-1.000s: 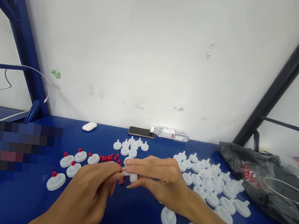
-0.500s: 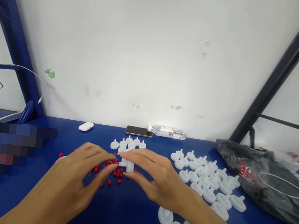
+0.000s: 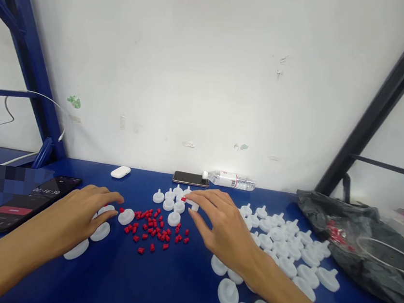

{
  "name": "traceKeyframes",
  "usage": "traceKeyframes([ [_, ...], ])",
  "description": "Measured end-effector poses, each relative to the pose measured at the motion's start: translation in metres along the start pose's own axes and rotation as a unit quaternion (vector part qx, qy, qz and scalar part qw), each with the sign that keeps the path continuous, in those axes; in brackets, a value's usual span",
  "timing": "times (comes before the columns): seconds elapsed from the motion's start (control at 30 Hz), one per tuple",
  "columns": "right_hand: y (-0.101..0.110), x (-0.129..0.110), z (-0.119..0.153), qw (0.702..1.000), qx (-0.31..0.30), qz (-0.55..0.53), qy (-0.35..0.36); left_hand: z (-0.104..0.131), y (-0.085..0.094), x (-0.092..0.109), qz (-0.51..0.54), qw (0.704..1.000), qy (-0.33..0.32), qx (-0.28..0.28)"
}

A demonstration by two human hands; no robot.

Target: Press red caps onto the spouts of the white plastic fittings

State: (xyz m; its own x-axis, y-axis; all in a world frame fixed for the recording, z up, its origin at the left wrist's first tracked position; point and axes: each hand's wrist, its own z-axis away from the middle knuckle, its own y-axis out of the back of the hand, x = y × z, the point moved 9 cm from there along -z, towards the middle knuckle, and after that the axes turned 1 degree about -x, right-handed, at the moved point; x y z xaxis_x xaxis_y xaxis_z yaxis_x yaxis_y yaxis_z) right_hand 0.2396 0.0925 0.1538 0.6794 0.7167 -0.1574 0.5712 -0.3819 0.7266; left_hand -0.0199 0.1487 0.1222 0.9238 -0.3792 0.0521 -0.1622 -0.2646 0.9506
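Observation:
My right hand [image 3: 225, 229] reaches forward and pinches a white plastic disc with a red cap [image 3: 190, 203], right beside a small cluster of white discs [image 3: 171, 197] at the back. A loose pile of small red caps [image 3: 153, 228] lies on the blue table [image 3: 172, 284] between my hands. With spread fingers, my left hand [image 3: 78, 210] rests flat over a group of capped white discs [image 3: 126, 216] on the left, touching one of them. A large spread of uncapped white discs [image 3: 286, 246] lies under and to the right of my right forearm.
A phone with a lit screen [image 3: 24, 202] lies at the left. Along the wall are an earbud case [image 3: 121, 171], a second phone [image 3: 190, 178] and a lying water bottle [image 3: 231, 180]. A black plastic bag [image 3: 359, 247] sits at the right, next to a black diagonal post [image 3: 374, 113].
My hands were together at the centre fitting a red cap on a disc. They have parted: the left moved left onto the capped discs, the right moved forward with the disc.

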Motion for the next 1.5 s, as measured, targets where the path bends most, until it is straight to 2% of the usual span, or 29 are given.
traceKeyframes([
  [0.13,-0.002,0.004,-0.001,1.0,-0.01,0.006,-0.011,-0.004,-0.005,0.003,0.008,0.999,-0.026,0.028],
  [0.23,-0.004,0.009,0.0,1.0,-0.014,0.012,-0.025,-0.004,-0.01,0.007,0.011,0.998,-0.048,0.028],
  [0.4,-0.005,0.022,0.002,0.998,-0.021,0.02,-0.063,-0.005,0.002,0.011,0.006,0.998,-0.046,0.052],
  [0.67,-0.015,0.042,0.004,0.989,-0.067,0.038,-0.123,-0.006,-0.005,0.008,-0.011,0.999,-0.036,0.035],
  [0.8,-0.017,0.057,0.006,0.982,-0.084,0.061,-0.157,-0.005,-0.005,0.013,0.011,0.999,-0.028,0.014],
  [0.9,-0.021,0.071,0.009,0.974,-0.105,0.079,-0.184,-0.003,-0.005,0.018,0.018,0.999,-0.029,0.019],
  [1.07,-0.034,0.085,0.016,0.963,-0.15,0.088,-0.206,0.001,-0.016,0.027,-0.009,0.998,-0.058,0.03],
  [1.2,-0.034,0.08,0.014,0.967,-0.143,0.088,-0.19,0.004,-0.032,0.028,-0.028,0.996,-0.075,0.03],
  [1.3,-0.032,0.066,0.008,0.979,-0.133,0.076,-0.133,0.008,-0.045,0.028,-0.028,0.995,-0.095,0.01],
  [1.4,-0.036,0.057,0.004,0.984,-0.143,0.064,-0.081,0.014,-0.052,0.029,-0.027,0.993,-0.114,-0.009],
  [1.5,-0.041,0.06,0.005,0.982,-0.163,0.058,-0.07,0.017,-0.06,0.027,-0.048,0.992,-0.107,-0.041],
])
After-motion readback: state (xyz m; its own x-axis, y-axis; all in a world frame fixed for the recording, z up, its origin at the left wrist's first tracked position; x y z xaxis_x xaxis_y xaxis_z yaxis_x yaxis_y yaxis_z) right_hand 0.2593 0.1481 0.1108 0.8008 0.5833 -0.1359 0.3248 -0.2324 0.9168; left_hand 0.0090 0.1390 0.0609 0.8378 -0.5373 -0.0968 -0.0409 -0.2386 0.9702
